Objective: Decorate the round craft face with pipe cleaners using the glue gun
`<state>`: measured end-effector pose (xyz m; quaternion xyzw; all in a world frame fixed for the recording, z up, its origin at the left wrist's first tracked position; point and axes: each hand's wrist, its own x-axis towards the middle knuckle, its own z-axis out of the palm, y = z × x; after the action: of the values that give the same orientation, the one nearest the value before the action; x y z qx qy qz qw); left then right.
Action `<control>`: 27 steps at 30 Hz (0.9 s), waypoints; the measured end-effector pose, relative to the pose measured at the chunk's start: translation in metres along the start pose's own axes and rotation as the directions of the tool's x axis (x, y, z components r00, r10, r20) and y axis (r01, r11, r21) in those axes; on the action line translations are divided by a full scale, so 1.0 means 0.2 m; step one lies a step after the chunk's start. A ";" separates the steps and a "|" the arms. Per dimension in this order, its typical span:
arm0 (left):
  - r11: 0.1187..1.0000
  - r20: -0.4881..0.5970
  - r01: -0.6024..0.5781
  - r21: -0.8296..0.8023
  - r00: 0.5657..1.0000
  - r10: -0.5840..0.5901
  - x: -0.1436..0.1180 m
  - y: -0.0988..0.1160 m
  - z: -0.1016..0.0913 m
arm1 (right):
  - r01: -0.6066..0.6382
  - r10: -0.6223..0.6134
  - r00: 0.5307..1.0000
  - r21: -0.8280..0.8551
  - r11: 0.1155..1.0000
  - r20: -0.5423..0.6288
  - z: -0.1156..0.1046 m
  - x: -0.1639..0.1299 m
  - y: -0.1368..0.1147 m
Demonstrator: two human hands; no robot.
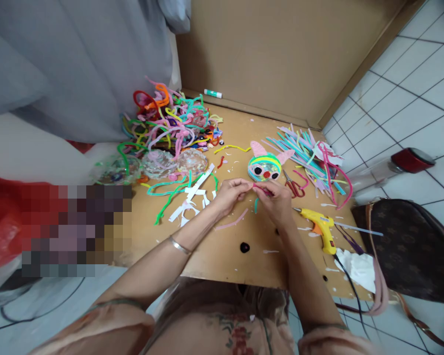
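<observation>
**Pink fuzzy stick pinched between two hands**

Fuzzy wire sticks in many colours lie in a big tangled pile in the upper left of the frame, on a wooden board. Just below the pile sit three clear, shiny balls. Next to them, near the middle, lie white paper scraps and green sticks.

In the middle, the left hand and the right hand meet. The fingers of both are closed, pinching a thin pink stick that runs between them. It looks like the step in hand is bending or twisting this stick. I think the next move needs small, careful finger work, with both ends held tight so the stick does not spring back.

Just above the hands sits a round bunny face with pink ears, black eyes and a red nose. Red scissors lie beside it. In the upper right is a heap of cut strips.

To the lower right lies a yellow glue gun, then a white tissue, then a brown bag on the tiled floor.
</observation>
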<state>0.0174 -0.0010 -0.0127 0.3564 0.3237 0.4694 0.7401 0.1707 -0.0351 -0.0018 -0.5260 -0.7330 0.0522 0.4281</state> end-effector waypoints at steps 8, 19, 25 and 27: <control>0.966 0.153 0.045 0.255 0.984 -0.087 0.00 0.08 -0.07 | 0.060 -0.071 0.981 0.063 0.996 0.179 -0.05 0.02 0.03; 0.995 0.066 0.002 0.105 0.998 -0.009 0.02 0.05 -0.04 | 0.138 -0.138 0.990 -0.047 0.989 0.005 -0.05 0.02 0.00; 0.997 -0.094 -0.039 -0.059 0.995 0.033 0.00 0.02 0.01 | 0.203 -0.218 0.976 -0.284 0.937 -0.021 0.05 -0.05 -0.08; 0.994 -0.118 -0.036 -0.107 0.993 0.024 -0.01 0.00 0.02 | 0.207 -0.226 0.974 -0.328 0.922 -0.020 0.08 -0.06 -0.10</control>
<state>0.0204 -0.0028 -0.0096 0.2925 0.3349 0.5175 0.7311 0.1453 -0.0483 -0.0080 -0.5060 -0.7726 -0.1316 0.3602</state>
